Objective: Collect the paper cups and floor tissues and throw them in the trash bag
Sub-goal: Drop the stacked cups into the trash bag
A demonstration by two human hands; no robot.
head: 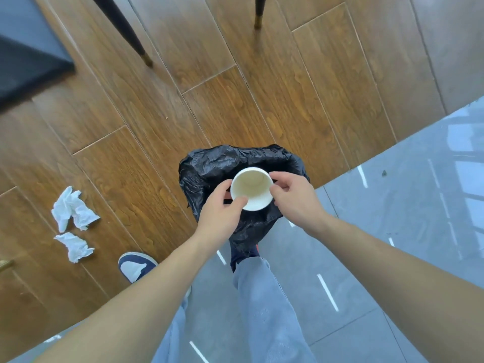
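Note:
A white paper cup (pixel 252 188), empty and seen from above, hangs over a black trash bag (pixel 209 166). My left hand (pixel 222 209) grips the cup's near left rim, thumb on the rim. My right hand (pixel 290 196) pinches the right rim. The bag hangs crumpled below both hands; which hand holds it is hidden. Two crumpled white tissues lie on the wooden floor to the left: a larger tissue (pixel 72 209) and a smaller tissue (pixel 74 246) just in front of it.
Two dark chair legs (pixel 131 38) (pixel 258 14) stand on the wood floor ahead. A dark furniture corner (pixel 28 61) juts in at the upper left. Grey tiles (pixel 406 205) cover the right side. My shoe (pixel 136 265) and trouser leg (pixel 264 305) are below.

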